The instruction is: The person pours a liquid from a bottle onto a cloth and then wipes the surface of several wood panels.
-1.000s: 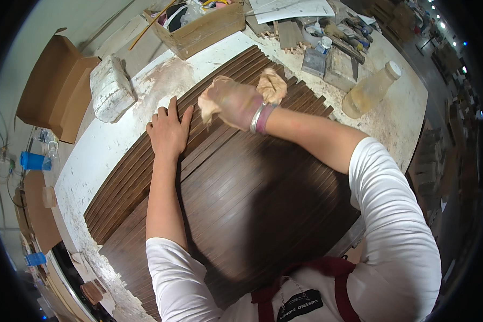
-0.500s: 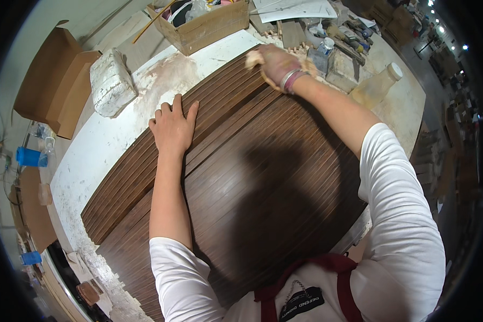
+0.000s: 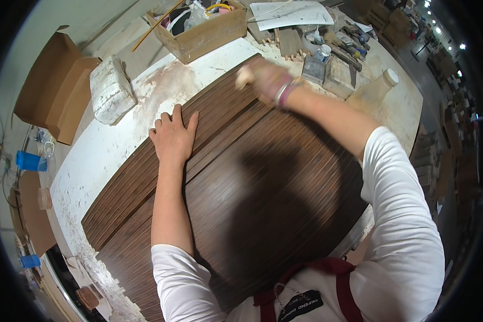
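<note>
Dark brown grooved wooden strips lie side by side across a white-topped bench, with a wider set of thin-lined dark boards nearer me. My left hand rests flat on the far strips, bare, fingers spread and thumb out, holding nothing. At the strips' far right end my right hand looks gloved and is smeared by motion. It is closed round a pale, crumpled rag pressed on the wood. A pink and a pale band circle that wrist. My shadow darkens the middle of the boards.
Behind the strips stand a white plastic-wrapped block, an open cardboard box of odds and ends and an empty carton. At the right are a cloudy plastic bottle, small blocks and scattered tools. A blue cup sits left.
My right hand has shifted a little left and toward me along the strips with the rag. My left hand stays in place on the wood. The view has tilted slightly.
</note>
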Available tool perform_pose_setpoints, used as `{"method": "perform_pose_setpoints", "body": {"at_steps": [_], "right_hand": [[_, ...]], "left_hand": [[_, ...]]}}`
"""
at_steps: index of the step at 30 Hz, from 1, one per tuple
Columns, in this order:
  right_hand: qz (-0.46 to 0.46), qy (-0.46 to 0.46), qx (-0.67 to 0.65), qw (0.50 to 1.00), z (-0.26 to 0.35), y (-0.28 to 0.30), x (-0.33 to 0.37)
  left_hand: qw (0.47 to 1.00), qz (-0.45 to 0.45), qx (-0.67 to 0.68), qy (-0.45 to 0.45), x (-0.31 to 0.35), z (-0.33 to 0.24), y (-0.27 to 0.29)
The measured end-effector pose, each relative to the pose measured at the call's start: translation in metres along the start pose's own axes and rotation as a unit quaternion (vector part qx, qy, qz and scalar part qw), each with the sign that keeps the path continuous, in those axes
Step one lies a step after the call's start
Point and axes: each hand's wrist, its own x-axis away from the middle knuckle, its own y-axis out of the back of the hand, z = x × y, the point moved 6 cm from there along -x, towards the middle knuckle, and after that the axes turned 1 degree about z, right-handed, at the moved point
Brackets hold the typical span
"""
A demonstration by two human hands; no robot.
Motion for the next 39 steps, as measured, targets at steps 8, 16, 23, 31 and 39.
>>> {"method": "perform_pose_setpoints", "body": {"at_steps": [8,16,23,31,39], "right_hand": [[0.035,-0.127,-0.16,0.978,-0.041,-0.006,-0.013],[-0.044,-0.074,-0.032,0.996,-0.009,-0.043,-0.04],[-0.004,-0.157,-0.024,0.987,-0.023,-0.045,-0.062],[0.026,-0.202,-0.2,0.958,-0.075,-0.03,-0.071],[-0.13,-0.035,0.054,0.989,-0.075,-0.028,-0.078]], "left_hand": [[1.0,0.001,0.002,-0.005,0.0,-0.005,0.002],[1.0,-0.007,-0.01,-0.006,0.002,-0.003,-0.002],[1.0,-0.013,-0.011,0.0,0.0,-0.002,-0.001],[1.0,-0.003,0.004,0.002,0.001,0.001,-0.001],[1.0,-0.004,-0.009,-0.008,0.0,-0.011,0.004]]}}
